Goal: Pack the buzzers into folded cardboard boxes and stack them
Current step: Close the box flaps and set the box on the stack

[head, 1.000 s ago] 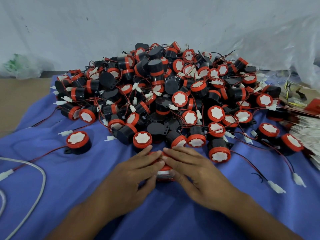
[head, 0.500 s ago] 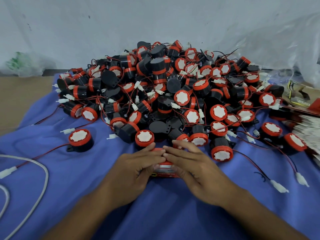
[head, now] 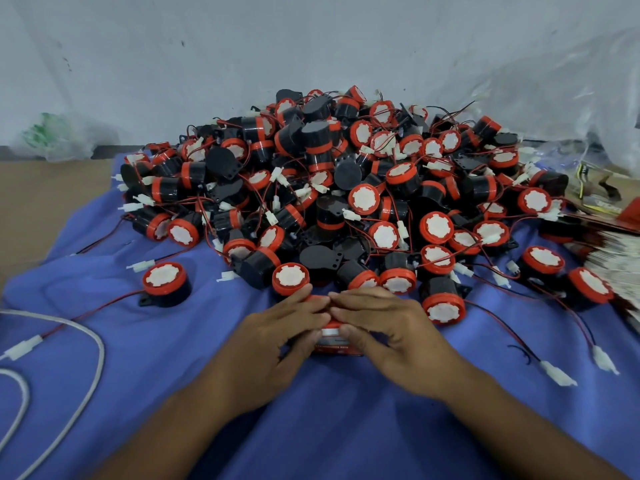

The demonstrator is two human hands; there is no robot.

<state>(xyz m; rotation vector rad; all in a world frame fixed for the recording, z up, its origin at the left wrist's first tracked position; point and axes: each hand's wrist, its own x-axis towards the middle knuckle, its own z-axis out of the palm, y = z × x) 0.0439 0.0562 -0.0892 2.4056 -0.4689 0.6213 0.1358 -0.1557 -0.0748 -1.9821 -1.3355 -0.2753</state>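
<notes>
Where left hand (head: 277, 337) and right hand (head: 391, 336) clasp, box (head: 334, 348) seems red.

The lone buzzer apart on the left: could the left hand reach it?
Probably yes: only bare blue cloth lies between the left hand and that buzzer, though the hand now holds the small red box.

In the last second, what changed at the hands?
Little. Left grip and right grip stay on the red box, fingers meeting on top; thumbs have tightened against its front, and more of that face shows. Nothing taken or let go. Buzzer pile and lone buzzer on the blue cloth unchanged.
</notes>
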